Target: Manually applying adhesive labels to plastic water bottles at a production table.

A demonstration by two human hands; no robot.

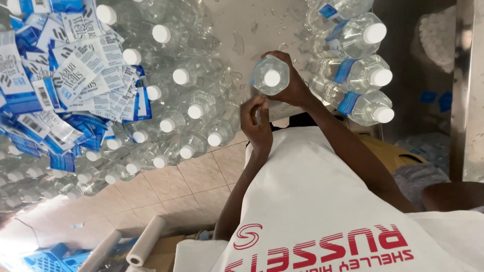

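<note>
Two hands, the left hand (256, 123) and right hand (292, 85), are showing with one held bottle (270, 75), four labelled bottles (360, 35) lying nearby, and two white rolls (146, 242) lying below.

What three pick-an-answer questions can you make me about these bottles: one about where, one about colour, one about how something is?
1. Where is the heap of loose blue-and-white labels?
A. On top of the bottles at the left of the picture
B. On the floor tiles
C. In the right hand

2. What colour are the bottle caps?
A. Red
B. White
C. Green

3. How is the water bottle in the right hand?
A. Lying flat with no cap
B. Crushed
C. Held in the hand's grip with its cap on

Answers:
1 A: the labels are piled over the bottles on the left.
2 B: every cap in view is white.
3 C: the fingers wrap round the bottle and its white cap faces the camera.
</note>
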